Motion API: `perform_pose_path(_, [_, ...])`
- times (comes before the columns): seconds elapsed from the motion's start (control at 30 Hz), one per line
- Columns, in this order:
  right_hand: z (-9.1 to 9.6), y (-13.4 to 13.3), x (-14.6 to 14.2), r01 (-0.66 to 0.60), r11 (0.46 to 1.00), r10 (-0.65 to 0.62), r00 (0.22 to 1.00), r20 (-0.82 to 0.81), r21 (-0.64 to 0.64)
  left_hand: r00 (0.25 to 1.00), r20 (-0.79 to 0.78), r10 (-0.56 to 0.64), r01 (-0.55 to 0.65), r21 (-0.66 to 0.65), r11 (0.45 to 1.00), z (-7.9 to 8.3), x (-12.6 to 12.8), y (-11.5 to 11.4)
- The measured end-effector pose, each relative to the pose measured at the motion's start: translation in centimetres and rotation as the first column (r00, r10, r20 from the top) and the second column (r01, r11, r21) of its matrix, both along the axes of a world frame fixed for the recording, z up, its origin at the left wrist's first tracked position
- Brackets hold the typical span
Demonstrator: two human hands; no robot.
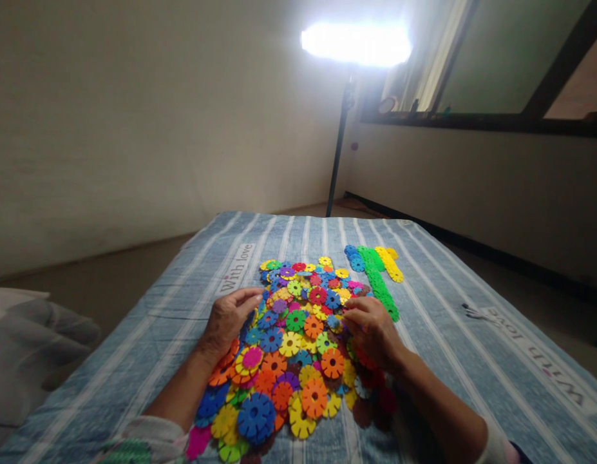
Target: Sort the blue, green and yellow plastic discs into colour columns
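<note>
A heap of notched plastic discs (291,343) in many colours spreads over the middle of the striped cloth. At the heap's upper left edge is my left hand (230,317), its thumb and fingers drawn together against the discs; whatever lies between them is hidden. My right hand (375,327) reaches over the right side, fingertips pinched beside a small yellow disc. I cannot make out what the pinch holds. Behind my right hand lie joined discs: a green T-shaped piece (381,287), a blue strip (355,258) and a yellow piece (391,264).
The blue-and-white striped cloth (158,335) covers the table. A dark cord end (472,312) lies at the right. Beyond the table stands a bright lamp (356,45) on a black pole (339,148). Grey fabric (37,348) is at the left, and a window (491,58) is at upper right.
</note>
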State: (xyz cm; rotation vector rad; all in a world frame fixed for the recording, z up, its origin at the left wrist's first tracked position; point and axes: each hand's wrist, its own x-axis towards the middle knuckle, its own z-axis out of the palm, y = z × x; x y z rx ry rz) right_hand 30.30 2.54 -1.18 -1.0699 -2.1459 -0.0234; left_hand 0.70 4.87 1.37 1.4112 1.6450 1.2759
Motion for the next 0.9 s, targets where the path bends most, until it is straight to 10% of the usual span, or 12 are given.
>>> perform_pose_path(0.6, [0.6,-0.5,-0.7,-0.042,0.999,0.043,0.998,-0.036,0.021,0.999,-0.035,0.013,-0.013,0.001,1.0,0.1,0.1,0.1])
perform_pose_path(0.9, [1.1,-1.0,-1.2,-0.111,0.932,0.049,0.982,-0.184,-0.345,1.0,-0.004,0.014,-0.014,0.001,1.0,0.4,0.4,-0.2])
